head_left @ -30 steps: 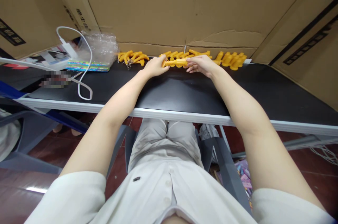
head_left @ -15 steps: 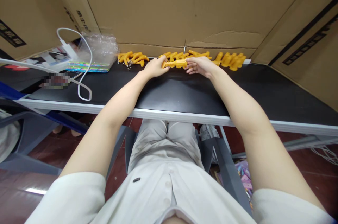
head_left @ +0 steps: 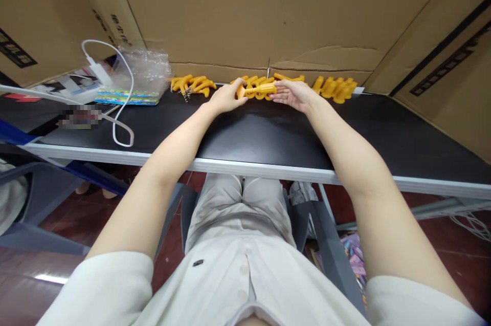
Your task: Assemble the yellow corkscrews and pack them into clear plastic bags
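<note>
Partly lost from sight: both ends of the held yellow piece [head_left: 264, 88], under fingers of left hand [head_left: 225, 98] and right hand [head_left: 294, 94].
Yellow pieces behind [head_left: 255, 80] half covered by hands and held piece; count unclear. Small chains [head_left: 187, 93] at left cluster too fine to make out. Item by the cable pixelated [head_left: 80, 116], unidentifiable. White cable [head_left: 42, 93] cut by left edge. Purple packets [head_left: 353, 254] partly behind chair [head_left: 339, 249].

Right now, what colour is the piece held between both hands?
Yellow-orange; the held piece shows best in the head view.
</note>
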`<state>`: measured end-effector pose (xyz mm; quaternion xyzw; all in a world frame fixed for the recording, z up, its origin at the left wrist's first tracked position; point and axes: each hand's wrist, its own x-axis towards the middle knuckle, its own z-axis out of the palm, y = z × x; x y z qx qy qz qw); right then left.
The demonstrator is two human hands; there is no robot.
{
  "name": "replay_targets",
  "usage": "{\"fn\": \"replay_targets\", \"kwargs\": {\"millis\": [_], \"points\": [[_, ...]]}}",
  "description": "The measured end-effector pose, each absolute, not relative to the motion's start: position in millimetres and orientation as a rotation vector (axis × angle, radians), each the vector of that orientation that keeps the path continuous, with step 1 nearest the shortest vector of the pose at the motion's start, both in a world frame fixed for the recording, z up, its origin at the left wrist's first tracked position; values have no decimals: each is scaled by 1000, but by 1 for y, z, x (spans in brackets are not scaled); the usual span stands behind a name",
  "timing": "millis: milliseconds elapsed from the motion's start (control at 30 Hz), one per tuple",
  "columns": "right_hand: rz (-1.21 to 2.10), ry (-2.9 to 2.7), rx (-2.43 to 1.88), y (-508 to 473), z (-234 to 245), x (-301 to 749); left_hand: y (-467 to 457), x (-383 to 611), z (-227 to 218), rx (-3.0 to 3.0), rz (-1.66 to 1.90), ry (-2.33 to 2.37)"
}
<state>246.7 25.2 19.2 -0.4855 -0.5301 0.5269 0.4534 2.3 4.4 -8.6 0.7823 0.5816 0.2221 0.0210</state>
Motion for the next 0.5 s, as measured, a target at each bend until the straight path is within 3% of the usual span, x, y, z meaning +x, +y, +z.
{"fn": "replay_targets", "kwargs": {"millis": [167,500], "points": [[1156,-1272,-1156,40,23,262,10,-4,-12,2412,750,1774],[539,-1244,-1120,93,7,315,10,-6,-13,2448,624,1777]]}}
